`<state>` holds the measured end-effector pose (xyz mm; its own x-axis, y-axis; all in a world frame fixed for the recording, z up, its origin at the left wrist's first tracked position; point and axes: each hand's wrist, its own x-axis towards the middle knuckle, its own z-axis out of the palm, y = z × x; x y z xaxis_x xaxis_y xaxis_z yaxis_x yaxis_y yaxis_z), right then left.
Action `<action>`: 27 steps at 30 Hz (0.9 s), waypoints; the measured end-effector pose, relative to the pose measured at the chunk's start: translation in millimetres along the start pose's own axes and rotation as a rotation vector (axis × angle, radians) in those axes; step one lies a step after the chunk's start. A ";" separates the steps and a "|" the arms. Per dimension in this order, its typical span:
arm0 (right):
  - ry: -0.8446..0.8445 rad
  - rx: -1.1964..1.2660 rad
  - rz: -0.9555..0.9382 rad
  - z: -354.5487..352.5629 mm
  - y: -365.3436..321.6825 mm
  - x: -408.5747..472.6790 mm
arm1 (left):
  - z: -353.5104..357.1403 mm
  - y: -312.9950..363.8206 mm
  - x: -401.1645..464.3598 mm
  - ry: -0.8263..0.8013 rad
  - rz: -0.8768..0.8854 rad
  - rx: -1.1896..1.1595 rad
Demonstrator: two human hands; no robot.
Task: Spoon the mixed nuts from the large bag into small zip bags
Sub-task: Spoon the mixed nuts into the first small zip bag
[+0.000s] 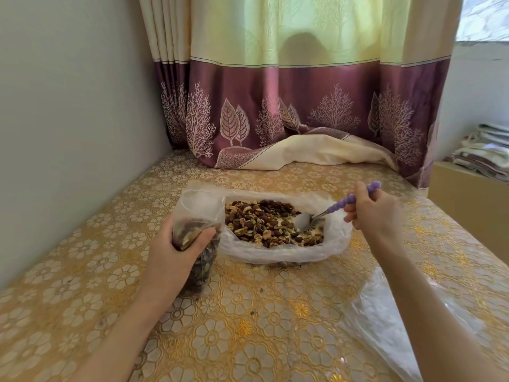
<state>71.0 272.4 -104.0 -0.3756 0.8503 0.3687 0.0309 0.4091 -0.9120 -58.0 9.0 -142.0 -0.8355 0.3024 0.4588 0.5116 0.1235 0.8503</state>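
Nuts [264, 219] lie spread in the large bag [281, 253], which sits open-mouthed on the desk [248, 326] in front of us, its clear plastic rim rolled back around the pile. Our left hand [176, 252] has its grip wrapped around a small zip bag [202, 213] just left of the large one, fingers and thumb curled round its middle; it stands upright, already well filled with nuts, its loose top open above the hand. Our right hand [371, 210] pinches the purple beaded handle of a spoon [303, 220], whose bowl looks empty and is tipped down at the right end of the pile, touching or nearly touching the nuts. We judge that we are in the scooping step: the spoon is being loaded for another transfer. The next move calls for pushing the bowl under the nuts, lifting it level, carrying it left over the rim and tipping it into the small bag's mouth, which our left hand must hold open and steady. More clear plastic [385, 321], perhaps spare bags, lies under our right forearm.
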 end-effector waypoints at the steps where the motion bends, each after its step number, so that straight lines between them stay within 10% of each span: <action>1: -0.028 0.025 0.050 0.0 0.2 0.5 | -0.1 0.0 0.0 -0.004 -0.003 -0.003; 13: -0.277 0.252 0.372 8.9 -9.9 -10.4 | 2.2 3.0 -1.0 -0.095 -0.107 0.012; 27: -0.137 0.436 0.458 1.6 -10.4 -2.1 | 4.5 -1.3 -1.5 -0.194 -0.079 0.098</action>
<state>69.9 265.8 -95.5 -0.5297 0.8448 -0.0754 -0.1523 -0.1822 -0.9714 -56.5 12.6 -144.9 -0.8244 0.4632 0.3253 0.4709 0.2422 0.8483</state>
